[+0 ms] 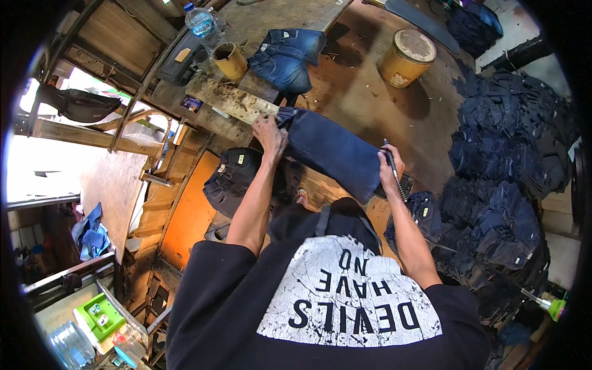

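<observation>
A dark blue denim garment (333,151), which looks like a trouser leg, stretches at a slant between my hands in front of me. My left hand (270,137) grips its gathered far-left end, beside the tip of a worn, stained plank (225,102). At the other end, my right hand (391,169) has its fingers closed round a slim dark pen-shaped tool (390,158). A ribbed, spring-like cord runs from this tool down along my right forearm. Whether the tool's tip touches the cloth, I cannot tell.
Folded blue jeans (287,58), a yellow cup (230,60) and a water bottle (200,23) stand beyond the plank. A yellow drum (407,58) is far right. Dark garments (505,142) are heaped at right; dark trousers (237,176) lie below my left hand.
</observation>
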The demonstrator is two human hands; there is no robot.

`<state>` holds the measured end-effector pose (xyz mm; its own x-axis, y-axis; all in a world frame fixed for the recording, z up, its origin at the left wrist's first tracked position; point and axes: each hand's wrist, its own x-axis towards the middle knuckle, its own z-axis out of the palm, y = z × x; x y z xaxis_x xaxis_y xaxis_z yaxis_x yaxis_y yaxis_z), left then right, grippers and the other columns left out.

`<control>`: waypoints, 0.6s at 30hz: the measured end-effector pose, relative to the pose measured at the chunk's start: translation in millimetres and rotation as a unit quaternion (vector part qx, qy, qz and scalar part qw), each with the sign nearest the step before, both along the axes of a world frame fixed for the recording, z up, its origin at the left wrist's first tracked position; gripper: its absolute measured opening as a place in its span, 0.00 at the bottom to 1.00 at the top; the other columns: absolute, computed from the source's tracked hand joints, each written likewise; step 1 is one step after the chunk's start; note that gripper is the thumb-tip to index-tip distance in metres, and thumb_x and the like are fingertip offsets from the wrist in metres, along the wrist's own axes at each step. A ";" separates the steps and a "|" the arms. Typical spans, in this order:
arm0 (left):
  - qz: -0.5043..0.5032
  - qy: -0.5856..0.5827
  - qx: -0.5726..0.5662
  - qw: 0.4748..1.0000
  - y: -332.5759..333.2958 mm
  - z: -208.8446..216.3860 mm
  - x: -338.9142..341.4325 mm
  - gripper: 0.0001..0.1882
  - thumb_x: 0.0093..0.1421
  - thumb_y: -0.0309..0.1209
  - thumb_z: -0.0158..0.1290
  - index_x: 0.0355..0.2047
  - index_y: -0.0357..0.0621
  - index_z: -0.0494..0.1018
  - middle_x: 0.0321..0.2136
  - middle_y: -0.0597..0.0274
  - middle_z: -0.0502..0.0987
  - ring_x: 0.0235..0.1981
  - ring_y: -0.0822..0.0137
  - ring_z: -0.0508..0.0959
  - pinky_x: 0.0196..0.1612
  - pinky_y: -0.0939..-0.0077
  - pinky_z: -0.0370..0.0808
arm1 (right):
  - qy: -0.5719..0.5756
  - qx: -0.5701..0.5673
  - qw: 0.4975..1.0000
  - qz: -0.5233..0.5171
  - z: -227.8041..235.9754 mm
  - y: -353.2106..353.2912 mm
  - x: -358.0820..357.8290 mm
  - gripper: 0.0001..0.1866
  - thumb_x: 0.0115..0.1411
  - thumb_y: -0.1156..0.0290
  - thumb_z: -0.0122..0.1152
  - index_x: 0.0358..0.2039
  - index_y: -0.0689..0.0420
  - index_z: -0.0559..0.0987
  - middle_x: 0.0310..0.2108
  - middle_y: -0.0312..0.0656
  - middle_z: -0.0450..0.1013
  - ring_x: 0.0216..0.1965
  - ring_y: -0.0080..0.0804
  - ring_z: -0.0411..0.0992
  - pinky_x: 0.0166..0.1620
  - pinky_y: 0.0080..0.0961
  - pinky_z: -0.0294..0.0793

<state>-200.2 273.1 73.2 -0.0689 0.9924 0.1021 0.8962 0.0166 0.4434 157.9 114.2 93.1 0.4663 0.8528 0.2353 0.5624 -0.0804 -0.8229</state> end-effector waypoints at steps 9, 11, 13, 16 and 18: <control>-0.022 -0.368 -0.204 0.907 -68.0 73.4 44.2 0.51 0.54 0.61 0.73 0.60 0.27 0.71 0.57 0.39 0.79 0.58 0.49 0.79 0.64 0.58 0.74 | -0.026 -0.033 0.998 -0.039 20.3 -71.8 80.6 0.10 0.65 0.77 0.66 0.47 0.57 0.83 0.39 0.49 0.83 0.43 0.43 0.84 0.49 0.36 0.79; -0.011 -0.315 -0.181 0.932 -39.2 74.4 69.0 0.54 0.53 0.62 0.72 0.62 0.23 0.71 0.57 0.35 0.79 0.58 0.49 0.81 0.63 0.59 0.75 | -0.052 -0.012 0.999 -0.002 11.6 -83.6 88.4 0.10 0.66 0.76 0.65 0.47 0.57 0.83 0.40 0.50 0.83 0.45 0.43 0.83 0.51 0.37 0.79; -0.084 -0.338 -0.263 0.900 -32.6 73.0 95.4 0.40 0.53 0.49 0.76 0.56 0.30 0.80 0.50 0.44 0.85 0.48 0.55 0.86 0.53 0.60 0.81 | -0.066 0.005 0.998 -0.012 3.3 -103.9 111.8 0.10 0.68 0.72 0.62 0.49 0.57 0.83 0.42 0.48 0.83 0.46 0.44 0.82 0.54 0.36 0.78; -0.027 -0.364 -0.228 0.903 -90.7 61.0 193.9 0.30 0.45 0.44 0.80 0.41 0.35 0.86 0.42 0.45 0.87 0.45 0.54 0.87 0.53 0.61 0.82 | -0.023 -0.042 0.994 -0.094 -1.3 -170.2 171.2 0.13 0.70 0.74 0.62 0.53 0.61 0.83 0.48 0.47 0.83 0.50 0.40 0.81 0.58 0.36 0.78; -0.123 -0.301 -0.192 0.926 -173.8 48.6 265.1 0.28 0.50 0.43 0.75 0.44 0.33 0.85 0.41 0.38 0.86 0.47 0.44 0.86 0.55 0.55 0.81 | -0.023 -0.040 0.989 -0.141 -3.1 -219.9 210.9 0.13 0.70 0.76 0.65 0.54 0.63 0.82 0.49 0.48 0.83 0.50 0.40 0.81 0.58 0.37 0.78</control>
